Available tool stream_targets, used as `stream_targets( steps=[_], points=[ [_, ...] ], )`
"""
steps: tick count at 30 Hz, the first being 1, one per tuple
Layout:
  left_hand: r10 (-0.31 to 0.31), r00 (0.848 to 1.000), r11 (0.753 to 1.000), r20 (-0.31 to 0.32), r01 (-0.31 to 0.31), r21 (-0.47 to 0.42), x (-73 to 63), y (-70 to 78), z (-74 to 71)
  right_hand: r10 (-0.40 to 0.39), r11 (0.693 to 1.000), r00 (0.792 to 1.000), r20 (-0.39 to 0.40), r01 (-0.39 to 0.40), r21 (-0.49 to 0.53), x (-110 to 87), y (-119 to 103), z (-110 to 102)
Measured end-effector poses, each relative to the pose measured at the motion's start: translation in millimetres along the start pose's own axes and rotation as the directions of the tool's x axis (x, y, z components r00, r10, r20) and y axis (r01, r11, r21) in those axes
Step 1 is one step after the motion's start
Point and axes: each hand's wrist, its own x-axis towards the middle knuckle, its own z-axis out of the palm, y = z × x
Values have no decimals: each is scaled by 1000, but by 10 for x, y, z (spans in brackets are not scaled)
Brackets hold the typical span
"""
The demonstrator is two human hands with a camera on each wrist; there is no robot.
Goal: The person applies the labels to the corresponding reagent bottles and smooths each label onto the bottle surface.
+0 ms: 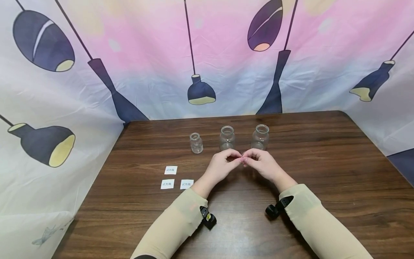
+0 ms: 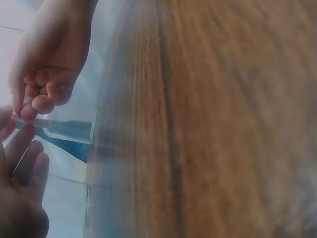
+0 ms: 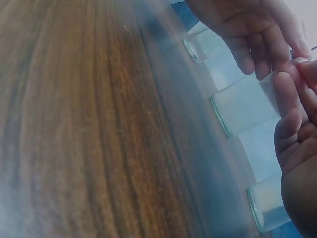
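Lamp-print backdrop (image 1: 155, 68) behind, wood-grain table (image 1: 326, 154) below. Left hand (image 1: 222, 164) and right hand (image 1: 264, 165) meet fingertip to fingertip above the table, each in a thumb-and-finger pinch, remaining fingers loosely bent. Right jar (image 1: 260, 138) and middle jar (image 1: 227, 139), both clear glass, stand upright just beyond the hands; small jar (image 1: 196, 144) to their left. Row is probably spaced so each can be grabbed separately. Three printed labels (image 1: 167, 184) lie flat by the left forearm, text up, likely for easy reading and picking. Last, a small pale piece (image 3: 268, 88) between the fingertips, mostly hidden, can't identify; two-handed pinch presumably because it's thin and fiddly.
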Motion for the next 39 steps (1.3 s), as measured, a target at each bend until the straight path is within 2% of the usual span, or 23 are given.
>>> stream_targets(
  steps=[11, 18, 24, 33, 39],
  points=[
    [12, 1000, 999, -2, -11, 46, 0, -1, -14, 15, 999, 1000, -12, -16, -46, 14, -10, 17],
    [-43, 999, 998, 0, 43, 42, -14, 12, -18, 38, 993, 998, -41, -42, -108, -7, -7, 12],
    [-50, 998, 999, 30, 50, 2, -27, 17, -11, 19, 997, 1000, -18, -20, -78, -8, 12, 35],
    [-49, 999, 998, 12, 49, 40, -21, 2, -7, 24, 997, 1000, -16, -25, -68, -10, 6, 60],
    [-49, 999, 997, 13, 48, 54, -32, 0, -22, 18, 998, 1000, -3, -18, -66, -56, -183, 87]
  ],
)
